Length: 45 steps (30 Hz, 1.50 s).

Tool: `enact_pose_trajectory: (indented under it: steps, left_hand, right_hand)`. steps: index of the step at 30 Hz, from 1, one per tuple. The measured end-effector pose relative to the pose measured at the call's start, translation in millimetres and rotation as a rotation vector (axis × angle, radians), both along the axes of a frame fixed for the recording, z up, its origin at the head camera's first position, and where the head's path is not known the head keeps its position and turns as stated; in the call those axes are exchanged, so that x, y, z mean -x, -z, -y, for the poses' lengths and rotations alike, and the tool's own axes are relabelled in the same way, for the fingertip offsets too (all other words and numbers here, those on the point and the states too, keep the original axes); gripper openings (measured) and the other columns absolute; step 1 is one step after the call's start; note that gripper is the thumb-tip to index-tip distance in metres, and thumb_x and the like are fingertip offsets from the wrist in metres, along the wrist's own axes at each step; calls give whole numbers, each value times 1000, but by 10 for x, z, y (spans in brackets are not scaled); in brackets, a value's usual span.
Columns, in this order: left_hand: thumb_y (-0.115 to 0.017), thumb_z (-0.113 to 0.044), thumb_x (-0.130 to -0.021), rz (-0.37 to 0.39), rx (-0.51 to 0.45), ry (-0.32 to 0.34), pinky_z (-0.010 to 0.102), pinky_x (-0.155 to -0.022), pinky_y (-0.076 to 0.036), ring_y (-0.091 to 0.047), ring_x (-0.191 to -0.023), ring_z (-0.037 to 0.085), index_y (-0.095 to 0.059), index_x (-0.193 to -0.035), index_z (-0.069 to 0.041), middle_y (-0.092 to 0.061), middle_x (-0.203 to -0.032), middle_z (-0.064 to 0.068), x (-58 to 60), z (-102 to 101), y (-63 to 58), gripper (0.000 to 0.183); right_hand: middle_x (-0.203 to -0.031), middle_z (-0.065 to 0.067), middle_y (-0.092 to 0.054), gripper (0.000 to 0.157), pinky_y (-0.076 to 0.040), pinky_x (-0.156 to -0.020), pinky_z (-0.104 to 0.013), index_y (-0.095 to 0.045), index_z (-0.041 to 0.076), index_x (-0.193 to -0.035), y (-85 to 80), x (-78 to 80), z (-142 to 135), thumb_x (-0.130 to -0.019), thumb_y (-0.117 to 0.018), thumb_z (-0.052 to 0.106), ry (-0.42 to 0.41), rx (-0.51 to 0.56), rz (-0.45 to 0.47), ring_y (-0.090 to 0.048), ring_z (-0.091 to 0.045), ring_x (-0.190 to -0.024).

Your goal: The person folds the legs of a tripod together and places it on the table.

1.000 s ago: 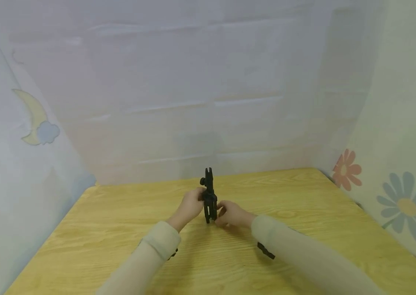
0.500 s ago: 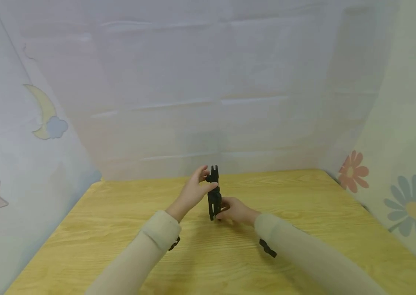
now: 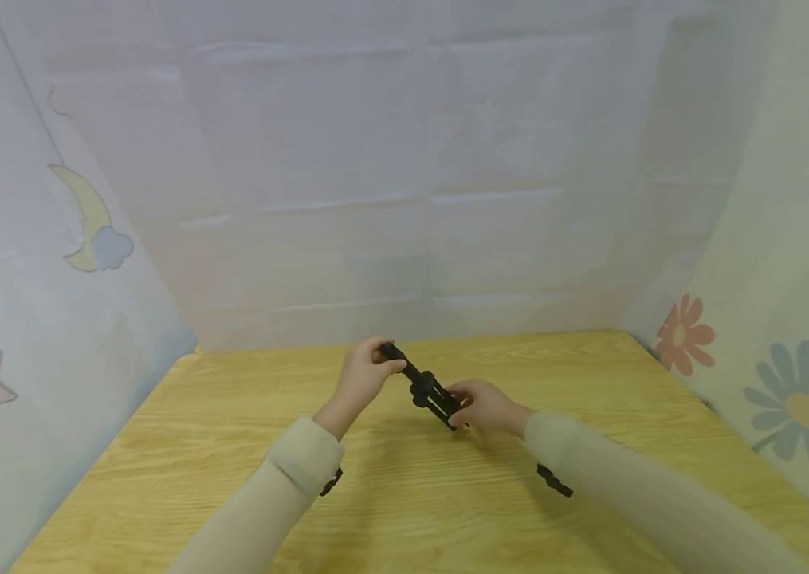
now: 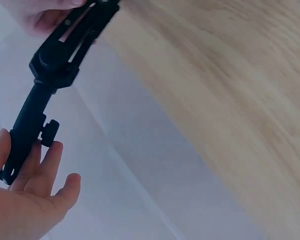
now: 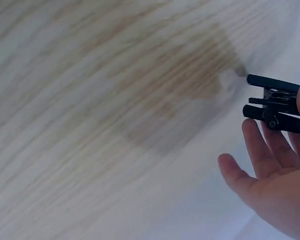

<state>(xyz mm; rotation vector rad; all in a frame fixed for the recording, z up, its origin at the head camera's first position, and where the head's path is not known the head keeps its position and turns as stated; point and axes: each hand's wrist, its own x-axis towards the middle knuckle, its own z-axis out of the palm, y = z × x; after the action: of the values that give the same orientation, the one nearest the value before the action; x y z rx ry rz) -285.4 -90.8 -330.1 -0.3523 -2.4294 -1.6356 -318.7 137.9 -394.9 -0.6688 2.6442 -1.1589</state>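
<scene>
A black mini tripod point(image 3: 422, 388) with its legs folded together leans over the table, its head at upper left and its feet at lower right. My left hand point(image 3: 361, 376) pinches the head end between thumb and fingers. A small knob point(image 4: 50, 132) sticks out beside those fingers in the left wrist view. My right hand point(image 3: 488, 406) holds the folded legs near the feet. Close up in the right wrist view, thumb and fingers lie on either side of the leg ends point(image 5: 285, 122), with the little finger held away.
The yellow wood-grain table point(image 3: 232, 478) spreads out under both hands. A pale creased sheet point(image 3: 304, 159) hangs behind it, and printed side sheets with a moon point(image 3: 84, 199) and flowers point(image 3: 806, 410) flank it. Dark straps point(image 3: 555, 481) show at the wrists.
The tripod was upright and has tipped over to the left. My left hand moved from its middle to its head, opening on the way; my right hand took the legs and shifted slightly right.
</scene>
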Motion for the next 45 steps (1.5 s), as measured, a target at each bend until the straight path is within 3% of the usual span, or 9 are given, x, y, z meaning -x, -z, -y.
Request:
enact_pose_trajectory:
  steps: [7, 12, 19, 25, 37, 45]
  left_hand:
    - [-73, -7, -87, 77, -9, -23, 41, -82, -54, -67, -89, 25, -66, -114, 7, -69, -97, 13, -54, 151, 97, 31]
    - [-76, -8, -85, 103, 47, -4, 43, -79, -54, -67, -78, 23, -70, -104, 6, -70, -87, 10, -56, 244, 230, 24]
    - [-78, -12, -83, 135, 190, 10, 36, -68, -53, -64, -73, 22, -72, -95, 1, -69, -79, 5, -20, 300, 478, 19]
    - [-79, -13, -82, 154, 326, 36, 39, -73, -54, -62, -84, 24, -71, -97, 3, -67, -93, 9, -30, 308, 633, 24]
    - [-79, -10, -81, 161, 380, 44, 42, -77, -54, -62, -92, 30, -70, -100, 6, -67, -100, 14, -24, 330, 776, 27]
    - [-79, -7, -81, 189, 423, 59, 45, -80, -54, -61, -99, 35, -68, -103, 9, -66, -106, 20, -32, 271, 771, 30]
  right_hand:
    - [-113, -17, -65, 48, -54, -80, -41, -58, -4, -130, -179, -65, -146, -85, -74, 4, 31, 8, 25, -64, -28, -99]
    - [-121, -23, -62, 48, -53, -84, -43, -58, -8, -129, -244, -39, -241, -85, -74, 5, 16, -10, 8, -62, -33, -104]
    - [-115, -18, -65, 46, -53, -82, -42, -60, -9, -124, -231, 26, -317, -83, -76, 5, 26, -13, 12, -62, -28, -98]
    - [-120, -22, -63, 47, -50, -89, -47, -61, -10, -122, -104, 43, -320, -80, -78, 5, 41, -20, 5, -58, -37, -110]
    - [-121, -24, -62, 49, -51, -88, -46, -60, -12, -122, -6, 39, -269, -78, -79, 1, 42, -21, 18, -58, -37, -109]
    - [-119, -19, -63, 48, -50, -87, -45, -62, -10, -121, 76, 9, -303, -77, -80, 1, 51, -50, 14, -57, -31, -103]
